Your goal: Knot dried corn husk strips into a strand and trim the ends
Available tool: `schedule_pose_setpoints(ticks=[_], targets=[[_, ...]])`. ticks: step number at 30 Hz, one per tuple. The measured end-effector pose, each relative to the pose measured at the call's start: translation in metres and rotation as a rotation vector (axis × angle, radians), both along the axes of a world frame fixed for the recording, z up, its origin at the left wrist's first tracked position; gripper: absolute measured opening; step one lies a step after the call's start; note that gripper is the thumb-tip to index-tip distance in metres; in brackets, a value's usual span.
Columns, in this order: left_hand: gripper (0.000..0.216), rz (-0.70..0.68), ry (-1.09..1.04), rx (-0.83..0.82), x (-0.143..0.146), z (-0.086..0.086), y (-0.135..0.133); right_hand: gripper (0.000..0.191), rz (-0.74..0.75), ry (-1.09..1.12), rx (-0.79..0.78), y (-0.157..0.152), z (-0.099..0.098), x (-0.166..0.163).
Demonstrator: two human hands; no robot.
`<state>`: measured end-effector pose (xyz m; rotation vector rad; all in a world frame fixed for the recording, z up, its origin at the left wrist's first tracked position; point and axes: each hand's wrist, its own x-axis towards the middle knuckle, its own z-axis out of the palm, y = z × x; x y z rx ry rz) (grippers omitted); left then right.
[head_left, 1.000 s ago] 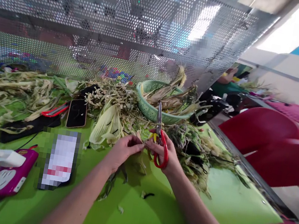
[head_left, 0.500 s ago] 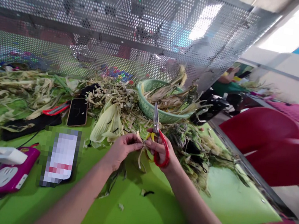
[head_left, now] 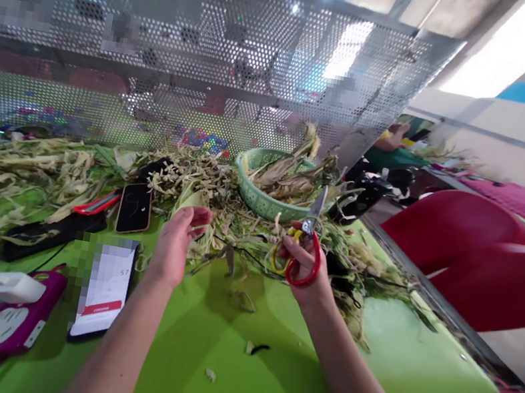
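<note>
My right hand [head_left: 312, 273] grips a pair of scissors [head_left: 313, 218] with red and yellow handles, their blades pointing up and away from me. A small pale strip stands just left of its fingers; whether they touch it I cannot tell. My left hand [head_left: 175, 245] is raised with its fingers loosely curved and apart, with nothing visible in it. Just behind it lies a pale green corn husk [head_left: 193, 199], partly hidden by the fingers. Thin dark and pale husk strips [head_left: 231, 260] lie on the green table [head_left: 200, 348] between the hands.
A green basket [head_left: 260, 207] of dried husks stands behind, before a perforated metal screen [head_left: 249, 38]. Phones [head_left: 135, 208], a red cutter [head_left: 97, 201], a black pouch [head_left: 52, 234] and a purple power bank [head_left: 24, 320] lie left. Red chairs [head_left: 470, 226] stand right.
My hands have moved apart: the left went left and up to the pale husk, its fingers opening; the right moved right with the scissors. Strips previously between the fingers now lie lower.
</note>
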<state>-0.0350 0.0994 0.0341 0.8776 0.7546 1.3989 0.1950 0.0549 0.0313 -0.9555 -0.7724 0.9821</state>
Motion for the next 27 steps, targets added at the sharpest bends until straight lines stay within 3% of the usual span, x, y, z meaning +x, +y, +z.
schedule_pose_setpoints(ticks=[5,8,10,13,17,20,24,27], targets=[[0.032,0.217,-0.041,-0.044,-0.003,-0.004,0.003,0.041,-0.058,0.134,0.048,0.001,0.002,0.01],[0.033,0.238,-0.043,-0.076,0.005,-0.007,-0.004,0.042,-0.077,0.143,0.061,0.0,0.003,0.009],[0.032,0.114,0.017,-0.139,0.015,-0.006,-0.014,0.042,-0.088,0.161,0.061,-0.001,0.004,0.005],[0.033,-0.262,0.234,-0.08,0.032,-0.003,-0.032,0.044,-0.07,0.176,0.038,-0.004,0.003,-0.004],[0.042,-0.42,0.288,0.002,0.049,-0.001,-0.045,0.045,0.032,0.098,-0.007,-0.01,-0.001,-0.024],[0.042,-0.364,0.305,0.032,0.051,-0.003,-0.044,0.045,0.09,0.008,-0.039,-0.016,-0.005,-0.042],[0.035,-0.132,0.31,-0.053,0.045,-0.009,-0.034,0.048,0.242,-0.073,-0.065,-0.02,-0.006,-0.055],[0.031,-0.116,0.219,-0.101,0.041,-0.013,-0.028,0.049,0.247,-0.116,-0.046,-0.019,-0.002,-0.053]])
